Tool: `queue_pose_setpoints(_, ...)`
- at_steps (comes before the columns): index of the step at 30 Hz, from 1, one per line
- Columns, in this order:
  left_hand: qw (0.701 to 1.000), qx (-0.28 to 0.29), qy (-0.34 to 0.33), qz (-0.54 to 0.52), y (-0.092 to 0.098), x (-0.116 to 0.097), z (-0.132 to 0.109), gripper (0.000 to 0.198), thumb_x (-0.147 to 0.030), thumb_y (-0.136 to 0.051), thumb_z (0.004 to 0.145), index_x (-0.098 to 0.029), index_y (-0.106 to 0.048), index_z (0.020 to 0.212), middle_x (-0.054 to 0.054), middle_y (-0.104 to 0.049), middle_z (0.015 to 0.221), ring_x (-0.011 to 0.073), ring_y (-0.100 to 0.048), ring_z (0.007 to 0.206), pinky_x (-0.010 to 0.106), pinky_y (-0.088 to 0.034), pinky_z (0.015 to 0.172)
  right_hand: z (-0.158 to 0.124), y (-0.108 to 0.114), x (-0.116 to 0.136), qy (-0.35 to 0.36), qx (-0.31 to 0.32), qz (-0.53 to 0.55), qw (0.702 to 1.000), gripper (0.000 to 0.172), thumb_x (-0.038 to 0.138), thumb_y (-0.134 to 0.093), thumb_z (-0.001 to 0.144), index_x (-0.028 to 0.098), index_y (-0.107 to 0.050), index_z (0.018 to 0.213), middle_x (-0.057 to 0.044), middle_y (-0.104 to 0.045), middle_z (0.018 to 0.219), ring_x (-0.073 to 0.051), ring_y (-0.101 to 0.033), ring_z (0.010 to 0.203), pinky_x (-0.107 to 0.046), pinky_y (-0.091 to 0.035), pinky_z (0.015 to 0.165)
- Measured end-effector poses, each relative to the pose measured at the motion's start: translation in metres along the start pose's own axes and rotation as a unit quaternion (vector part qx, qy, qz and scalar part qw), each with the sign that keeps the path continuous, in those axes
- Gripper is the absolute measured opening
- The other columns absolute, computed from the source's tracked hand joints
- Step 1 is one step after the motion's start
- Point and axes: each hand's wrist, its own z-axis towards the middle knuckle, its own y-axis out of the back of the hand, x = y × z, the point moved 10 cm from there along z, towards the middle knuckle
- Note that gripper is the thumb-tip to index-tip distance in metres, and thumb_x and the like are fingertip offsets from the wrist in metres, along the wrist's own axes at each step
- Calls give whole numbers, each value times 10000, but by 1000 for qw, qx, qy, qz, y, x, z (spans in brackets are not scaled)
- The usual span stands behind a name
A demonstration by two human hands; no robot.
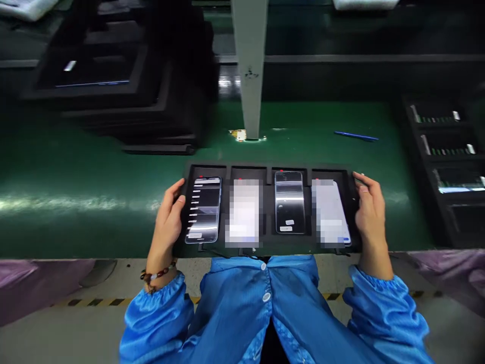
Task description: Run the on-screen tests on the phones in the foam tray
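A black foam tray (267,202) lies along the front edge of the green bench, with several smartphones in its compartments. My left hand (169,216) grips the tray's left end, thumb on top. At the right end my right hand (369,207) holds the tray in the same way. The leftmost phone (204,210) shows a dark list screen. Beside it a phone (243,212) has a bright, blurred-out screen. A third phone (290,202) looks dark with small white labels, and the rightmost phone (331,212) has a pale, partly blurred-out screen. Short black cables show at the tray's front edge.
A stack of black trays (162,108) stands at the back left, a phone on top. Another black tray (447,162) lies at the right. A grey post (250,71) rises from the green bench (94,202); a blue pen (356,136) lies right of it.
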Motion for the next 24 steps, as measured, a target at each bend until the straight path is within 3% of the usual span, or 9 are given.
queue_pose_setpoints(3,999,-41,20,30,5,-2,7,536,-520,-551,1078,-244,-678,1520,50,-693,1556,289,-622,1429,495,-423,1329,6,-3,3,-9,2,32,999,506,527,-451,1101,251,-683,1456,-92,-762,1358,-265,-717,1191,-531,-542,1123)
queue_pose_setpoints(8,995,-72,27,61,8,-2,15,506,-533,-538,1057,-290,-735,1455,-7,-769,1431,284,-691,1323,493,-514,1253,18,-8,10,1,0,48,999,474,533,-452,1110,251,-687,1410,-92,-754,1369,-278,-696,1265,-549,-511,1178)
queue_pose_setpoints(12,994,-80,38,61,9,2,13,532,-569,-523,1048,-325,-724,1476,-20,-777,1432,294,-720,1292,507,-562,1210,4,3,13,32,-10,100,994,441,532,-464,1115,264,-653,1409,-112,-713,1469,-281,-669,1393,-561,-505,1238)
queue_pose_setpoints(15,994,-80,43,57,8,2,10,515,-566,-548,1039,-351,-729,1470,-39,-760,1471,301,-709,1338,532,-537,1252,-28,3,10,37,76,109,990,560,538,-584,1077,289,-514,1574,-124,-556,1684,-286,-523,1589,-579,-429,1336)
queue_pose_setpoints(17,994,-85,40,52,8,-1,10,490,-531,-569,1032,-345,-745,1450,-36,-763,1466,304,-705,1358,544,-517,1276,-52,0,7,30,158,96,982,757,532,-695,1029,311,-378,1680,-113,-351,1832,-290,-327,1718,-604,-290,1414)
queue_pose_setpoints(19,994,-93,31,45,9,-3,11,470,-500,-580,1032,-336,-756,1436,-27,-769,1455,308,-706,1361,551,-509,1284,-67,2,5,30,202,88,975,883,522,-748,1004,330,-281,1729,-94,-203,1888,-291,-182,1766,-618,-167,1444)
queue_pose_setpoints(22,995,-87,7,54,10,-5,12,487,-486,-562,1054,-263,-751,1443,25,-751,1489,320,-683,1394,549,-483,1295,-73,8,9,44,218,75,972,929,521,-762,995,347,-247,1748,-81,-192,1892,-303,-165,1769,-624,-156,1445)
queue_pose_setpoints(24,994,-53,-31,94,7,-9,10,551,-504,-486,1098,-200,-692,1508,73,-708,1550,314,-657,1423,529,-486,1285,-72,13,23,64,195,41,978,873,499,-740,1009,362,-287,1742,-75,-248,1876,-331,-204,1757,-657,-194,1430)
